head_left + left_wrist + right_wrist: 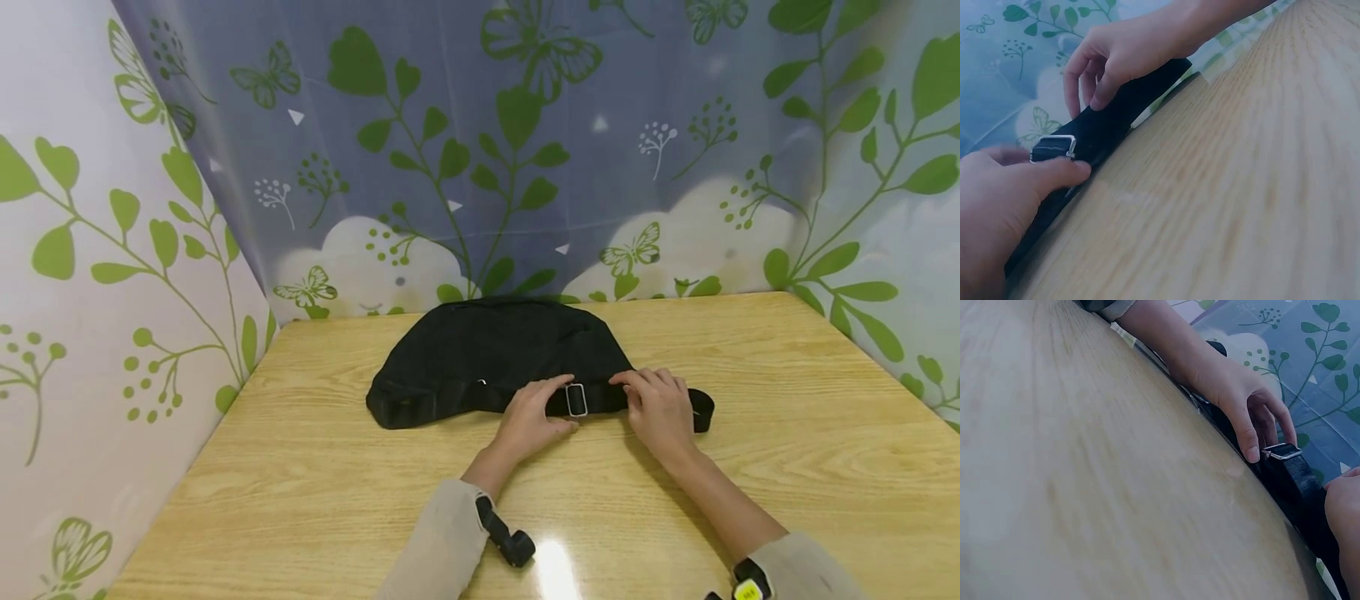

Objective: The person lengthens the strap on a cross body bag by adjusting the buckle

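A black crescent-shaped bag [495,346] lies on the table, its strap [606,397] running along the near edge. On this strap sits a silver metal slider buckle [576,400]. My left hand [528,423] holds the strap right beside the buckle, thumb on the near edge and fingers on the far side. To the right of the buckle, my right hand [663,417] has bent fingers and thumb at the strap; the left wrist view shows this right hand [1129,56] with its thumb against it. A strap loop [703,410] sticks out past the right hand.
The wooden table [315,500] meets a patterned curtain [450,150] just behind the bag. Another printed sheet [90,292] borders the left side. Black bands [506,533] are worn at both wrists over beige sleeves.
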The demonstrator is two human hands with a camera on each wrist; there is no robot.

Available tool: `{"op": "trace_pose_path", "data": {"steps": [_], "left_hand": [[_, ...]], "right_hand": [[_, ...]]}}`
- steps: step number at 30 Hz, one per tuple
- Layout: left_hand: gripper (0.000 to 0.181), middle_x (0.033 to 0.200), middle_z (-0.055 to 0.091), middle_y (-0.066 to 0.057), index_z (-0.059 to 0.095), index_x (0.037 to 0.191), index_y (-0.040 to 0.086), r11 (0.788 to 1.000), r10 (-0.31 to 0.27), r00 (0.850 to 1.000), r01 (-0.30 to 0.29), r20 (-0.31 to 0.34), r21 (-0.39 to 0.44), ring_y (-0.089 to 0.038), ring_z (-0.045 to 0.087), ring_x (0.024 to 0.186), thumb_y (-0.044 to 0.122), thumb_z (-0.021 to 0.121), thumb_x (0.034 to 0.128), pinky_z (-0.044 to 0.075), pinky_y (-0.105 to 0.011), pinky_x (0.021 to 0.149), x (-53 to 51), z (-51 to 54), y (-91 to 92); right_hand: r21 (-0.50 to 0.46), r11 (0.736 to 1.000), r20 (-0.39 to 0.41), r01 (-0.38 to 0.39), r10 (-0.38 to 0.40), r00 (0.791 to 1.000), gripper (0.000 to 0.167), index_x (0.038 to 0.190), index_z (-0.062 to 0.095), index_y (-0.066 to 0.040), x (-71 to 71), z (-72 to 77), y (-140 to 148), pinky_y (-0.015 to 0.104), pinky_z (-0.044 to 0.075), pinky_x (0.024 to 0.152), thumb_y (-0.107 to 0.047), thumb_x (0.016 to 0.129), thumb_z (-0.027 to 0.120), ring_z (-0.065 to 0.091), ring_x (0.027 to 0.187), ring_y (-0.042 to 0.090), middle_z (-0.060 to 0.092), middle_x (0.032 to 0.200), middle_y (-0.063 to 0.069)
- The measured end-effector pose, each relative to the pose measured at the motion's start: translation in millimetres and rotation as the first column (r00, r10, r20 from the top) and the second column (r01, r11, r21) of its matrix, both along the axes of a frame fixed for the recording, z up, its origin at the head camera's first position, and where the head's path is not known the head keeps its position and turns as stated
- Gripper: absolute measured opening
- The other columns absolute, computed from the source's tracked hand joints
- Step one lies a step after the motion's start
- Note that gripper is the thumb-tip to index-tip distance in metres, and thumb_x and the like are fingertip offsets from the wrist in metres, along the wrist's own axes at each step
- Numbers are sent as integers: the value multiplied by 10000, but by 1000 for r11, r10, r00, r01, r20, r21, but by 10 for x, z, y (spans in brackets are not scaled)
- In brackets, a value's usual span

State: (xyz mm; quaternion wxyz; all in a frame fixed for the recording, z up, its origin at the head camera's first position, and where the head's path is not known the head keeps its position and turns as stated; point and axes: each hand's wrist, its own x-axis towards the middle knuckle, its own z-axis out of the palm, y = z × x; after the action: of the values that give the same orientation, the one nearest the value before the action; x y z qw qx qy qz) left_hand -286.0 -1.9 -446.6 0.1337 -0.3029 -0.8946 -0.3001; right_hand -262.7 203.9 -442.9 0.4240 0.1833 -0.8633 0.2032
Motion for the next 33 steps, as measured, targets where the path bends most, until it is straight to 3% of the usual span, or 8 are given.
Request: {"op": "trace_pose_path", "data": {"steps": [3, 6, 9, 12, 18, 23, 28, 33], "left_hand": [[570, 1158, 579, 12, 529, 1285, 152, 999, 11, 1000, -10, 13, -42, -151, 502, 1081, 279, 750, 776, 351, -320, 949, -11, 4, 1], [500, 1120, 587, 8, 575, 1232, 128, 998, 13, 1000, -13, -12, -63, -143, 513, 1039, 288, 738, 788, 374, -297, 916, -9, 14, 1], [491, 1131, 580, 14, 577, 1230, 124, 999, -16, 1000, 16, -9, -50, -131, 512, 1037, 311, 723, 800, 385, -273, 903, 2, 23, -1], [501, 1154, 567, 18, 564, 1247, 113, 998, -61, 998, 61, 5, -25, -119, 502, 1065, 319, 706, 813, 383, -251, 912, 23, 37, -5], [493, 1164, 559, 13, 544, 1274, 108, 995, -94, 995, 94, 17, -16, -123, 493, 1078, 244, 698, 826, 379, -252, 918, 35, 46, -8], [380, 1130, 571, 19, 581, 1236, 139, 999, -12, 999, 10, 42, 36, -139, 504, 1051, 176, 610, 859, 398, -295, 894, 16, 10, -10], [172, 994, 617, 34, 679, 1044, 145, 986, 90, 996, -86, -17, 144, -123, 540, 952, 197, 597, 902, 430, -276, 834, -3, -22, -3], [120, 931, 621, 24, 686, 964, 113, 975, 74, 997, -67, -24, 214, -125, 544, 890, 176, 611, 895, 438, -261, 793, -10, -13, 4]], "right_hand": [[-10, 1000, 9, -25, 26, 1000, 220, 851, 684, -95, -10, 0, 0, 436, 380, 668, 90, 739, 647, 505, 727, 285, 614, 789, 82], [-4, 992, 28, -127, 127, 992, 181, 914, 679, -80, -20, 8, -18, 437, 395, 728, 8, 756, 684, 533, 817, 282, 614, 887, 84], [39, 966, 59, -257, 254, 965, 278, 1026, 663, -82, -23, 13, -41, 449, 397, 820, -161, 769, 734, 543, 942, 269, 605, 1016, 75], [103, 935, 95, -339, 330, 939, 448, 1123, 632, -87, -19, 1, -49, 458, 386, 870, -329, 762, 742, 529, 1021, 259, 592, 1100, 67], [148, 929, 105, -338, 325, 940, 559, 1162, 612, -50, -26, -29, -41, 444, 389, 866, -392, 740, 747, 533, 1007, 253, 599, 1100, 77], [109, 937, 67, -333, 327, 943, 535, 1147, 619, -50, -37, -31, -43, 458, 406, 852, -421, 773, 714, 550, 982, 257, 606, 1079, 72], [43, 929, 52, -367, 365, 929, 548, 1181, 602, -45, -15, -14, -41, 436, 414, 846, -370, 762, 739, 551, 990, 254, 602, 1093, 70], [27, 918, 86, -395, 392, 916, 588, 1203, 588, -52, -5, 5, -40, 366, 400, 880, -230, 686, 806, 537, 1027, 234, 588, 1126, 61]]}}
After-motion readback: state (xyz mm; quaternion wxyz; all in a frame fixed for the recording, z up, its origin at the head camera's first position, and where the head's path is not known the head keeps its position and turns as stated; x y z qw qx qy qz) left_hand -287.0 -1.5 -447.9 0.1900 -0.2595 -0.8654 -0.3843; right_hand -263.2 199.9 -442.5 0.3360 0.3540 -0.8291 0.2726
